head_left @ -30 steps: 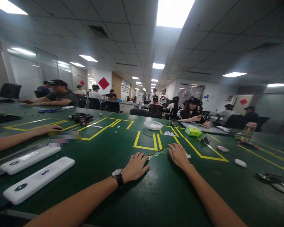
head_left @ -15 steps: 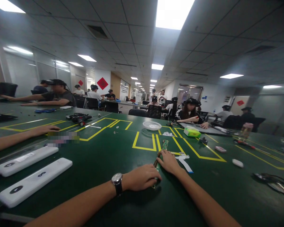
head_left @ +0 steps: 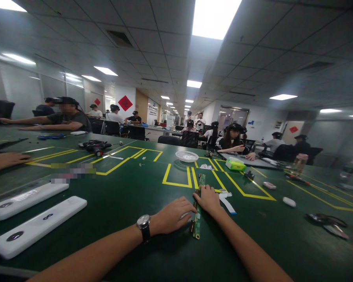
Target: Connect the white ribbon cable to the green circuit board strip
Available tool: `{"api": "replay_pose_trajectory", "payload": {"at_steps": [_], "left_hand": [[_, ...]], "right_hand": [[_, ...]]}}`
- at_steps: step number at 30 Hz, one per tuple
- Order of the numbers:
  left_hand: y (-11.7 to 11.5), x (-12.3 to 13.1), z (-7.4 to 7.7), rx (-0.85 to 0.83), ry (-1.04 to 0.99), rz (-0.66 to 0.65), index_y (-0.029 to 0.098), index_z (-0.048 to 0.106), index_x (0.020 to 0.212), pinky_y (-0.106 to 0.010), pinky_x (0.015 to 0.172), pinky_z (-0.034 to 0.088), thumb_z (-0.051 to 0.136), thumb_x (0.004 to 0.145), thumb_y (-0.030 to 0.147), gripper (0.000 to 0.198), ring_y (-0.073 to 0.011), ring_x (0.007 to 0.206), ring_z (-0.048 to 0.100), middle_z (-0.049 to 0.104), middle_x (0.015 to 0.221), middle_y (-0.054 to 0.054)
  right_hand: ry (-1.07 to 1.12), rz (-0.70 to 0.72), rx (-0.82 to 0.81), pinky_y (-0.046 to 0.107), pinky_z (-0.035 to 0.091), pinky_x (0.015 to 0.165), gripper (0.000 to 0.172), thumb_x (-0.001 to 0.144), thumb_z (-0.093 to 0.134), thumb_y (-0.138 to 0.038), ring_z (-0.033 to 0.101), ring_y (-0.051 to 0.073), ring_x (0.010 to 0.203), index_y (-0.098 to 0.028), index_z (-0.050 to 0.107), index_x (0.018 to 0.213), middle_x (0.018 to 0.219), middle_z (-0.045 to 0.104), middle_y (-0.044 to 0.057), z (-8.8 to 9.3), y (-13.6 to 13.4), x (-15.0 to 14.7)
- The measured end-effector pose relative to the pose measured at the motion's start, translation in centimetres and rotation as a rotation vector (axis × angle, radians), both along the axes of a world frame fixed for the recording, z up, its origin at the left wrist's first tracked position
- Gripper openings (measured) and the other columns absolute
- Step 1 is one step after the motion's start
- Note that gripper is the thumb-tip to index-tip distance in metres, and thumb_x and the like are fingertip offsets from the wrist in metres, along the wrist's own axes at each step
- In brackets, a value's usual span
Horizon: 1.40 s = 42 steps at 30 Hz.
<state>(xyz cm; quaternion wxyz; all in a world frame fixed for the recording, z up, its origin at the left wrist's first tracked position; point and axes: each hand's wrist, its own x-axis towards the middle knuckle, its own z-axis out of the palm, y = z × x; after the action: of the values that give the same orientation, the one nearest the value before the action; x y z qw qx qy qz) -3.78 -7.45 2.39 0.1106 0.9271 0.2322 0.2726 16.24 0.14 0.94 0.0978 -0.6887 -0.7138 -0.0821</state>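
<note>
A long, narrow green circuit board [head_left: 198,225] lies on the green table, its length running away from me, with brownish tabs along its left edge. My right hand [head_left: 209,199] grips the upper half, thumb on the left edge and fingers over the board, covering that part. My left hand [head_left: 174,215], with a watch on the wrist, is at the board's left side. Its index fingertip reaches the edge, while the thumb stays apart below. Just right of my right hand are white flat ribbon cables [head_left: 228,203], one with a blue end.
White power strips [head_left: 41,223] lie at the left, near another person's hand [head_left: 10,160]. Farther back are a power drill [head_left: 94,147], a white plastic basket [head_left: 187,156] and a green tissue pack [head_left: 235,164]. Scissors [head_left: 326,223] lie at the right. Yellow tape marks the table.
My left hand has shifted slightly left and up, uncovering the board's near end. My right hand stays on the board. The other person's hand at the left has drawn back leftward.
</note>
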Motion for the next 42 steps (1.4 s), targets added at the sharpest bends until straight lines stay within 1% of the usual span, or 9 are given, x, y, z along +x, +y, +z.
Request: {"api": "replay_pose_trajectory", "payload": {"at_steps": [7,14,21,24,29,34,36,39,42], "left_hand": [[0.4,0.0,-0.5,-0.066,-0.065,0.068,0.019,0.059,0.115,-0.033,0.093,0.04,0.04,0.094,0.021,0.028,-0.0191,0.103,0.051,0.062,0.109,-0.006],[1.7,-0.3,-1.2,-0.29,-0.202,0.21,0.02,0.055,0.119,-0.029,0.083,0.044,0.044,0.091,0.025,0.031,-0.0172,0.091,0.056,0.063,0.107,-0.006],[4.2,-0.5,-2.8,-0.595,-0.418,0.279,0.02,0.037,0.135,-0.026,0.075,0.046,0.047,0.09,0.035,0.048,-0.0158,0.088,0.059,0.061,0.11,-0.008],[5.1,-0.6,-3.4,-0.686,-0.558,0.286,0.019,0.034,0.136,-0.023,0.064,0.047,0.045,0.091,0.042,0.052,-0.0117,0.071,0.057,0.059,0.096,-0.005],[6.3,-1.4,-3.5,-0.71,-0.665,0.407,0.015,0.048,0.119,-0.019,0.046,0.04,0.043,0.089,0.05,0.046,-0.0092,0.048,0.048,0.048,0.061,0.005],[7.0,-2.6,-3.4,-0.699,-0.734,0.443,0.015,0.053,0.104,-0.016,0.036,0.029,0.048,0.085,0.047,0.038,-0.0085,0.037,0.04,0.042,0.047,0.008],[6.9,-2.9,-3.3,-0.705,-0.76,0.435,0.015,0.05,0.11,-0.015,0.036,0.029,0.046,0.085,0.042,0.037,-0.0082,0.037,0.039,0.041,0.047,0.009],[6.7,-2.9,-3.2,-0.728,-0.801,0.405,0.018,0.038,0.129,-0.015,0.038,0.031,0.042,0.087,0.037,0.046,-0.0082,0.038,0.041,0.041,0.049,0.009],[6.2,-2.5,-2.9,-0.767,-0.835,0.397,0.021,0.02,0.142,-0.015,0.039,0.032,0.041,0.086,0.032,0.061,-0.0086,0.04,0.042,0.043,0.053,0.009]], "right_hand": [[0.017,0.024,-0.035,0.035,0.041,0.085,0.038,0.084,0.049,-0.029,0.053,0.028,0.106,-0.013,0.057,0.117,0.113,0.057,0.017,0.0,0.6,0.8],[0.12,0.073,-0.05,0.029,0.041,0.085,0.047,0.074,0.055,-0.014,0.058,0.024,0.102,-0.012,0.056,0.121,0.109,0.061,0.015,0.1,1.3,2.5],[0.284,0.285,-0.035,0.028,0.042,0.087,0.039,0.071,0.055,-0.013,0.058,0.022,0.102,-0.016,0.064,0.109,0.106,0.065,0.009,0.2,-0.3,-0.1],[0.297,0.428,0.006,0.028,0.041,0.09,0.041,0.072,0.054,-0.011,0.057,0.02,0.103,-0.018,0.063,0.111,0.107,0.062,0.008,0.2,-2.2,-2.2],[0.299,0.609,0.05,0.028,0.04,0.091,0.038,0.074,0.051,-0.008,0.055,0.019,0.103,-0.017,0.061,0.109,0.108,0.059,0.008,0.7,-5.1,-4.6],[0.282,0.762,0.071,0.031,0.037,0.098,0.037,0.084,0.056,-0.03,0.052,0.02,0.11,-0.02,0.057,0.12,0.118,0.058,0.008,2.5,-5.4,-3.9],[0.262,0.63,0.129,0.032,0.037,0.098,0.034,0.091,0.047,-0.036,0.052,0.02,0.11,-0.019,0.059,0.118,0.116,0.06,0.009,3.1,-4.2,-2.3],[0.148,0.201,0.192,0.039,0.036,0.097,0.039,0.094,0.041,-0.039,0.048,0.027,0.114,-0.013,0.06,0.116,0.12,0.057,0.016,3.2,-1.7,1.6],[0.069,-0.148,0.066,0.045,0.039,0.091,0.05,0.096,0.032,-0.046,0.049,0.032,0.113,-0.009,0.059,0.116,0.12,0.055,0.022,2.3,0.0,5.6]]}}
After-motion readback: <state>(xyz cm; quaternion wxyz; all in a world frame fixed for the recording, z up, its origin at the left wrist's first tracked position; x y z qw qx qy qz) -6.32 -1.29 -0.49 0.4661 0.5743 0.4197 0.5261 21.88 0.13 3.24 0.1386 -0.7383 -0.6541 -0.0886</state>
